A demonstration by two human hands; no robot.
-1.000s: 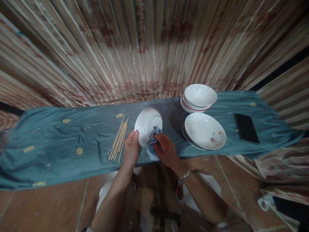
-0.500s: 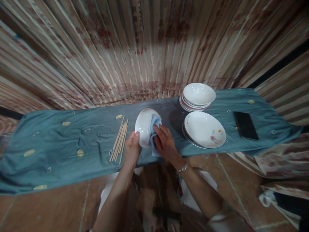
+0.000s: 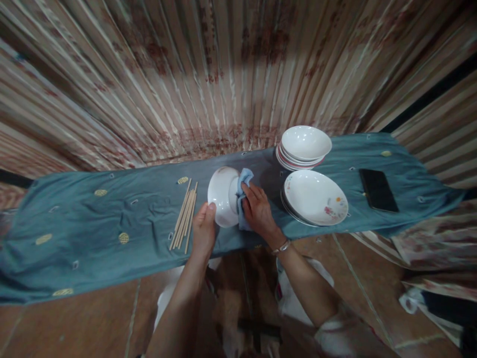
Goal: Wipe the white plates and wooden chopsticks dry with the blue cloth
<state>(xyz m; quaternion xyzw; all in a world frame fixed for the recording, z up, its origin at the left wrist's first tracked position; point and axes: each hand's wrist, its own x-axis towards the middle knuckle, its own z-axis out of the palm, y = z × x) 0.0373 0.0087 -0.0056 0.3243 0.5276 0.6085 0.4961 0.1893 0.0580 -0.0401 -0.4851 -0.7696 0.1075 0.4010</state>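
Observation:
My left hand [image 3: 204, 222] grips the rim of a white bowl [image 3: 220, 198], thumb on its outer wall. The bowl is tipped on its side, its foot turned to the right. Against that foot lies a light blue cloth [image 3: 244, 196], pinched in my right hand [image 3: 258, 209]. A loose bunch of wooden chopsticks [image 3: 184, 216] rests just left of my left hand. To the right of my right hand stands a stack of white plates [image 3: 311, 196] with a floral pattern, and behind it a stack of white bowls [image 3: 306, 143].
A teal patterned cloth [image 3: 85, 223] covers the long, narrow table. A black phone [image 3: 378, 190] lies toward its right end. Pleated curtains [image 3: 231, 74] hang right behind the table. Tiled floor [image 3: 100, 323] shows in front.
My right hand and the blue cloth have shifted slightly right, showing more of the bowl's foot. My left hand keeps its hold on the bowl.

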